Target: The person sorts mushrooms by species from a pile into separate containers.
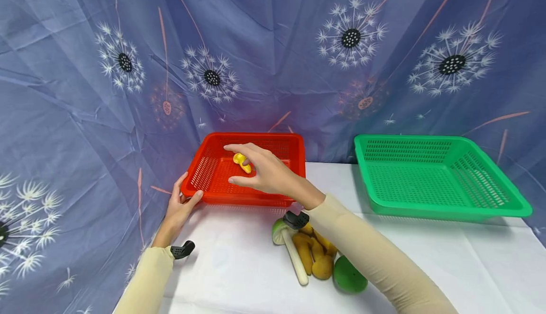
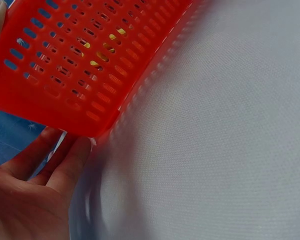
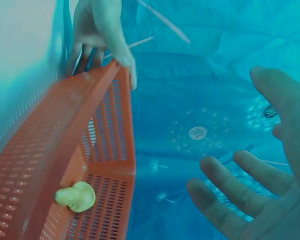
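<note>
My left hand [image 1: 177,212] holds the near left corner of a red plastic basket [image 1: 243,199]; its thumb lies over the rim and the fingers reach along the outside and under the corner. Inside the basket lies a small yellow toy mushroom [image 1: 242,162], which also shows as a cap and stem in the right wrist view. Over the basket hovers my right hand [image 1: 270,172], thumb and fingers spread apart with nothing between them. It partly overlaps the mushroom in the head view, while the right wrist view shows the fingers apart from it.
On the white cloth, under my right forearm, lie a green-capped mushroom with a long pale stem [image 1: 295,257], several brown mushrooms [image 1: 323,267] and a round green piece [image 1: 350,275]. A green basket [image 1: 448,210] stands at the right. Behind hangs a blue dandelion-print curtain [image 1: 273,67].
</note>
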The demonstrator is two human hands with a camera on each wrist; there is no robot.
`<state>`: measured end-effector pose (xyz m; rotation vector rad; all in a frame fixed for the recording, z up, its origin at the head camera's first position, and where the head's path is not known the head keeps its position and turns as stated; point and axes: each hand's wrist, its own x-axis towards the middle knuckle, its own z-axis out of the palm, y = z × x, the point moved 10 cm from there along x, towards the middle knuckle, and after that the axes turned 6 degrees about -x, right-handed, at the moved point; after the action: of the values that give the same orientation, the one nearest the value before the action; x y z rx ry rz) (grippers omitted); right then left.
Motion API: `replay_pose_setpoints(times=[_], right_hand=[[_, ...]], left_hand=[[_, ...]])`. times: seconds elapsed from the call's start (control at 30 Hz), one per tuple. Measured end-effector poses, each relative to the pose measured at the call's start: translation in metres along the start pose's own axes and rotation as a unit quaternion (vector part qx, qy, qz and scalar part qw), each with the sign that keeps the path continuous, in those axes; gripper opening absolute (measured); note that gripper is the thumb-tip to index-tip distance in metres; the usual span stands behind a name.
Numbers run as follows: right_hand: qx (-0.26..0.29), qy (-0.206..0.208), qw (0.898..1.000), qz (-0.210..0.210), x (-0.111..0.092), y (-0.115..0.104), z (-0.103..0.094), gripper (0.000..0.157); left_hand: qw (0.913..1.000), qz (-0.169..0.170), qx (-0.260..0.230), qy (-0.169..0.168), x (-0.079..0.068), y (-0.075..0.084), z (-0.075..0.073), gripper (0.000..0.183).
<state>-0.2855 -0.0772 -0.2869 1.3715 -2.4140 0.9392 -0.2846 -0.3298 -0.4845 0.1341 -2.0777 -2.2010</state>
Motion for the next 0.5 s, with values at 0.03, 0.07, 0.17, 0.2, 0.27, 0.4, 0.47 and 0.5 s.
replay_pose_setpoints(times=[0.03,0.07,0.17,0.2,0.27,0.4,0.47,0.5], right_hand=[[0.004,-0.003,1.0,-0.007,-0.006,-0.004,-0.001,0.071],[0.008,-0.007,1.0,-0.013,-0.011,-0.007,-0.003,0.071],[0.006,-0.022,1.0,-0.019,-0.031,-0.013,-0.005,0.069],[0.005,-0.029,0.999,-0.018,-0.037,-0.014,-0.006,0.068],[0.008,-0.04,0.999,-0.013,-0.051,-0.014,-0.007,0.068],[0.026,-0.055,0.998,0.017,-0.078,-0.006,-0.011,0.067],[0.032,-0.059,0.997,0.039,-0.092,0.002,-0.013,0.068],[0.032,-0.062,0.996,0.05,-0.099,0.007,-0.014,0.068]], left_hand=[[1.0,0.001,0.001,0.0,0.0,0.0,0.0,0.083],[1.0,0.001,-0.001,0.0,0.001,-0.001,0.0,0.083],[1.0,0.0,-0.003,-0.001,0.001,-0.003,0.0,0.084],[1.0,-0.001,-0.002,-0.001,0.001,-0.003,0.0,0.084],[1.0,-0.002,-0.002,0.0,0.001,-0.004,0.0,0.084],[1.0,0.004,-0.001,0.0,0.002,-0.002,-0.002,0.084],[1.0,0.007,-0.001,0.0,0.003,-0.001,-0.002,0.084],[1.0,0.009,-0.002,-0.001,0.003,0.0,-0.002,0.084]])
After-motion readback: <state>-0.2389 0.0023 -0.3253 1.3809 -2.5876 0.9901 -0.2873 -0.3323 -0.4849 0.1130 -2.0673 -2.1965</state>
